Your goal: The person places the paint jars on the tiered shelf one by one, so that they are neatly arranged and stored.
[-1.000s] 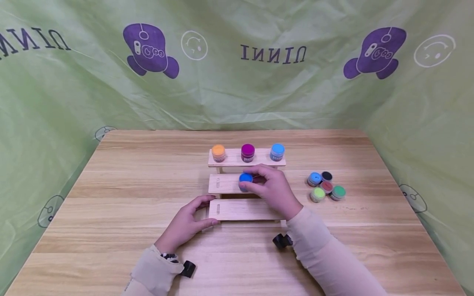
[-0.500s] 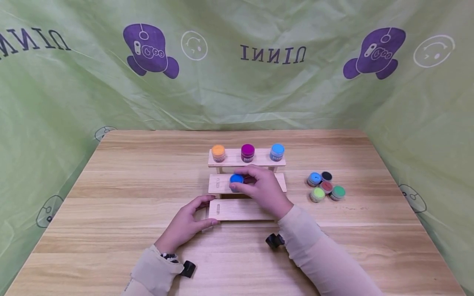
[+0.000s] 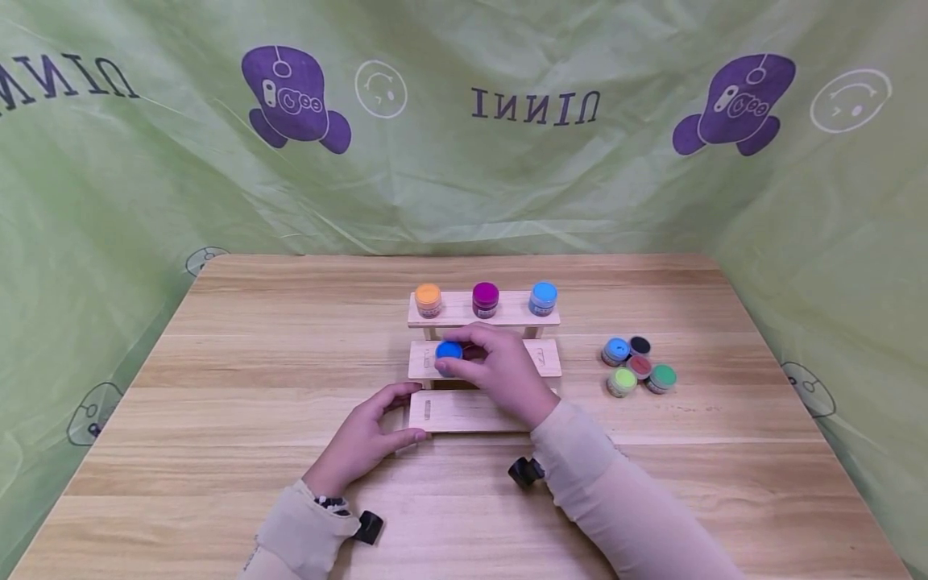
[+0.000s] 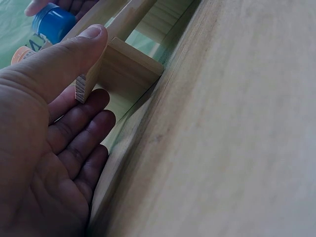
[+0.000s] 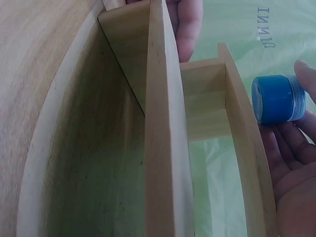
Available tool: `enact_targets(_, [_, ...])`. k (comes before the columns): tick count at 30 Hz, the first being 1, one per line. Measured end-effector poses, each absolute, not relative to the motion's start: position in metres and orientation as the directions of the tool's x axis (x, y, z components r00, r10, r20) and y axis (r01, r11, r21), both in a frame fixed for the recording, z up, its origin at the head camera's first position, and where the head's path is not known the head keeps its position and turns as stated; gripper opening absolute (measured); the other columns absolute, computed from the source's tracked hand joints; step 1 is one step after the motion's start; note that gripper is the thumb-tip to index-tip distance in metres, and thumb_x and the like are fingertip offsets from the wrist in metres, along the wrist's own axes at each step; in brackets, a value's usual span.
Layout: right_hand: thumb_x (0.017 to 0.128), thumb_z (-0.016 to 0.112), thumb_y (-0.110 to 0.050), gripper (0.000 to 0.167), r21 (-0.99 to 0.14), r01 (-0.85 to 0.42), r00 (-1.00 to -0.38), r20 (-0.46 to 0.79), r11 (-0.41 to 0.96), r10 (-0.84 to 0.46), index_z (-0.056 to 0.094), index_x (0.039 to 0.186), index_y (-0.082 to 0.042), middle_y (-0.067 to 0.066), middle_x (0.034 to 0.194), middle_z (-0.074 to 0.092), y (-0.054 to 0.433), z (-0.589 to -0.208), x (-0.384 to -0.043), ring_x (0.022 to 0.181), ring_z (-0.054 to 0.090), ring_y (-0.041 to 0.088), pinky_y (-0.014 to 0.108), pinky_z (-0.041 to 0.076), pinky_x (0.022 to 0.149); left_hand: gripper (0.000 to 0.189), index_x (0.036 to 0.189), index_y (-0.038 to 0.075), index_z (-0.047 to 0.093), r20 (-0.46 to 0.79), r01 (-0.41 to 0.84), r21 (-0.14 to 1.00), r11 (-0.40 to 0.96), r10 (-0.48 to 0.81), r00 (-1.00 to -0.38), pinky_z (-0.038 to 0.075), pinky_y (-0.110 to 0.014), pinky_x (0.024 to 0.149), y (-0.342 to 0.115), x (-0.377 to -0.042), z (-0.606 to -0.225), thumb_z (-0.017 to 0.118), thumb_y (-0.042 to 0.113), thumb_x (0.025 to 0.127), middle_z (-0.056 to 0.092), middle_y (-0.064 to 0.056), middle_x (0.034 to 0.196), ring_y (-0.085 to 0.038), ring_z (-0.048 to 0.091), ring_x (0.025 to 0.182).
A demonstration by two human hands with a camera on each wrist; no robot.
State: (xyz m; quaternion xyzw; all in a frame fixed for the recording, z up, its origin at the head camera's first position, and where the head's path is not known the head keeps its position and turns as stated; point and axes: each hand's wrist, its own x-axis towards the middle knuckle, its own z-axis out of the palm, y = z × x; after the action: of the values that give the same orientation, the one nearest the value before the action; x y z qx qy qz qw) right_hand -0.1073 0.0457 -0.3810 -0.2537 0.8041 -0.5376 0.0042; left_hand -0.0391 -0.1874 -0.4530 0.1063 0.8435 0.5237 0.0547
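A wooden stand with three steps [image 3: 464,411] stands mid-table. My right hand [image 3: 503,370] holds a small blue paint jar [image 3: 449,351] between thumb and fingers, at the left part of the middle step. In the right wrist view, that blue jar [image 5: 277,98] is at the step's edge, its lid side toward the fingers. With thumb in front and fingers behind, my left hand [image 3: 370,435] grips the left end of the lowest step. The left wrist view has its thumb and index finger about the board's end [image 4: 91,81], the other fingers loosely bent.
Orange [image 3: 428,300], purple [image 3: 485,299] and light blue [image 3: 543,298] jars stand on the top step. Right of the stand, several jars cluster on the table, among them a green jar [image 3: 660,378] and a black jar [image 3: 640,345]. A green curtain [image 3: 464,185] surrounds the table.
My right hand has moved left along the middle step with the blue paint jar, from near its centre toward its left end. My left hand has stayed at the lowest step.
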Motion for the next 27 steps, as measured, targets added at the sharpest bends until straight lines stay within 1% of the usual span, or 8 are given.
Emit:
enact_targets(7, [0.085,0.082,-0.020,0.040,-0.851,-0.396,-0.880,0.245,0.344,-0.407,0.072,0.120,-0.005,0.003,0.110,0.073,0.038,-0.379,-0.106,0.097,0.069,0.013,0.026,0.057,0.086,0.063,0.134,0.018,0.060,0.028,0.134,0.893,0.429,0.244,-0.969,0.036,-0.049,0.113,-0.188,-0.039,-0.453,0.087,0.030,0.079,0.063,0.003,0.133,-0.018,0.056,0.126])
enact_targets(13, [0.086,0.082,-0.024,0.041,-0.843,-0.381,-0.889,0.222,0.378,-0.402,0.072,0.123,-0.008,0.002,0.115,0.073,0.034,-0.379,-0.106,0.102,0.068,0.012,0.027,0.055,0.090,0.064,0.135,0.017,0.059,0.032,0.140,0.888,0.439,0.245,-0.969,0.037,-0.049,0.112,-0.187,-0.039,-0.452,0.087,0.032,0.079,0.063,0.002,0.133,-0.019,0.056,0.126])
enact_targets(20, [0.087,0.081,-0.023,0.038,-0.839,-0.387,-0.886,0.222,0.383,-0.407,0.073,0.121,-0.010,0.003,0.116,0.073,0.029,-0.379,-0.108,0.104,0.068,0.012,0.028,0.055,0.091,0.064,0.136,0.015,0.059,0.027,0.136,0.887,0.441,0.245,-0.969,0.038,-0.049,0.111,-0.187,-0.040,-0.452,0.087,0.030,0.080,0.062,0.002,0.135,-0.020,0.056,0.126])
enact_targets(27, [0.087,0.080,-0.022,0.036,-0.828,-0.405,-0.877,0.232,0.388,-0.420,0.073,0.120,-0.009,0.004,0.116,0.073,0.026,-0.379,-0.109,0.103,0.068,0.013,0.028,0.055,0.091,0.064,0.136,0.017,0.059,0.026,0.136,0.887,0.441,0.247,-0.969,0.038,-0.049,0.112,-0.187,-0.040,-0.452,0.087,0.031,0.080,0.062,0.003,0.135,-0.020,0.055,0.127])
